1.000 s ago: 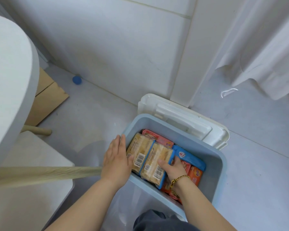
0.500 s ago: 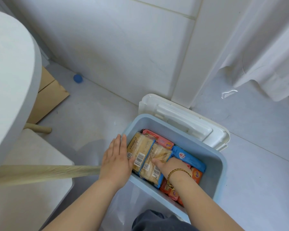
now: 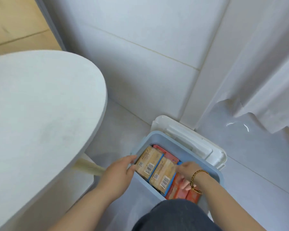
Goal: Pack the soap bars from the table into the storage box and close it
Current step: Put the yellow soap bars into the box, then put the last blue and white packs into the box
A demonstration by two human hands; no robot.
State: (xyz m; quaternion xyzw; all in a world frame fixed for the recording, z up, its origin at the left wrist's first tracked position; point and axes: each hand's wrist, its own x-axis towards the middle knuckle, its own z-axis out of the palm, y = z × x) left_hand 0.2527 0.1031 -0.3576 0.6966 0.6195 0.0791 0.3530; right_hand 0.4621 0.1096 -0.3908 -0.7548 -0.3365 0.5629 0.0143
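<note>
On the tiled floor, we are bracing the storage box rim with our left hand while our right hand, fingers loose, is pressing the soap bars flat.

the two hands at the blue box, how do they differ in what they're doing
The left hand grips the outer rim of the storage box, fingers hooked over its edge, while the right hand reaches down inside among the soap bars. The right wrist carries a braided bracelet; the left wrist is bare. The left hand looks sharp, the right is motion-blurred. Both come in from the bottom of the view with bare forearms.
</note>
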